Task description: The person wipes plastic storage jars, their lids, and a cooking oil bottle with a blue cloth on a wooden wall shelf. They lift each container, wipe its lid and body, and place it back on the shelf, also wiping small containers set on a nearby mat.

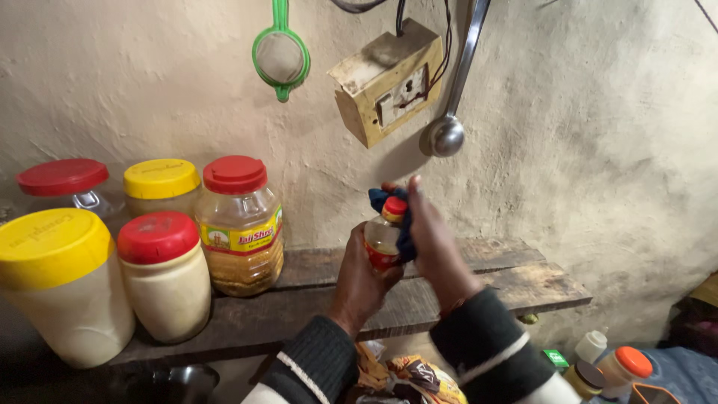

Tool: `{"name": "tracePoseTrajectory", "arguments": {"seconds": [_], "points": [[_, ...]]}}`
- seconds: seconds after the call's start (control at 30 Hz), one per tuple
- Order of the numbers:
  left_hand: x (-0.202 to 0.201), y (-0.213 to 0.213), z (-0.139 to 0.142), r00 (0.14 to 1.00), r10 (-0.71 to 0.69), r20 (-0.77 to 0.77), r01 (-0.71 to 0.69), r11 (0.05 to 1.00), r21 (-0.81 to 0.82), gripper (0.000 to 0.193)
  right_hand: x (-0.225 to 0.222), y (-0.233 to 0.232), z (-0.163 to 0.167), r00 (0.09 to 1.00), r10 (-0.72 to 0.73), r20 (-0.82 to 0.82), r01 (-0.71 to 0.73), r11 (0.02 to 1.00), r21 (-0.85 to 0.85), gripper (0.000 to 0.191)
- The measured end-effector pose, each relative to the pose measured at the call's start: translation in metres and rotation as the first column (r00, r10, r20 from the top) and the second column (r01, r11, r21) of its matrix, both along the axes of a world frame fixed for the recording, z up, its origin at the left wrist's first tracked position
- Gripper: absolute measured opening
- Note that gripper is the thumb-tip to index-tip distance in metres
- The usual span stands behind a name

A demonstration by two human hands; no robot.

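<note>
Your left hand (361, 278) is wrapped from below around a small bottle (382, 238), fingers closed on its body. The bottle stands near upright, long axis vertical, red cap (395, 206) at the top, above the wooden shelf (479, 280). Your right hand (434, 243) sits just to its right, pressing a dark blue cloth (404, 232) against cap and shoulder. Both hands touch the bottle; the right lies nearer the cap.

Five lidded jars (241, 224) stand on a wooden shelf (479, 288) beneath a green strainer (280, 54), switchbox (387, 82) and steel ladle (446, 133).
</note>
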State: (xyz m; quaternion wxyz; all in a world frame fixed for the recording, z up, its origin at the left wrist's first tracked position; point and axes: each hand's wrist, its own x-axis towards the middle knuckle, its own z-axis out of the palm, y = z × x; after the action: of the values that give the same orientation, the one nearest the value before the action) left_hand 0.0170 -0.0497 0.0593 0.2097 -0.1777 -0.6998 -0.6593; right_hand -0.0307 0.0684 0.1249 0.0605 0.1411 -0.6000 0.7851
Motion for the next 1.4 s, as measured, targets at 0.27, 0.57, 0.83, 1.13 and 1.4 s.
{"name": "tracePoseTrajectory", "arguments": {"seconds": [0.27,0.57,0.83,1.13,1.4], "points": [[-0.01,-0.006,-0.001,0.989,-0.037,0.146,0.012,0.986,0.168,0.075,0.047,-0.052,-0.063,0.337,-0.243,-0.909,0.904,0.353,0.241,0.081],[-0.005,-0.019,-0.005,0.879,-0.476,0.014,0.468,0.87,0.156,0.068,0.037,-0.008,0.006,0.929,-0.082,-0.362,0.208,0.923,0.325,0.08],[0.017,-0.025,0.011,0.505,-0.853,0.132,0.827,0.522,0.208,0.078,0.063,0.039,0.026,0.894,0.374,-0.246,-0.332,0.923,0.197,0.081],[0.08,0.002,-0.01,0.922,-0.373,0.106,0.373,0.928,0.023,0.103,0.082,0.06,0.034,0.961,-0.063,-0.269,0.04,0.995,-0.091,0.07],[0.061,0.027,-0.045,0.85,-0.526,-0.006,0.51,0.821,0.259,0.071,0.09,0.062,0.022,0.972,-0.097,-0.213,0.082,0.993,-0.081,0.055]]}}
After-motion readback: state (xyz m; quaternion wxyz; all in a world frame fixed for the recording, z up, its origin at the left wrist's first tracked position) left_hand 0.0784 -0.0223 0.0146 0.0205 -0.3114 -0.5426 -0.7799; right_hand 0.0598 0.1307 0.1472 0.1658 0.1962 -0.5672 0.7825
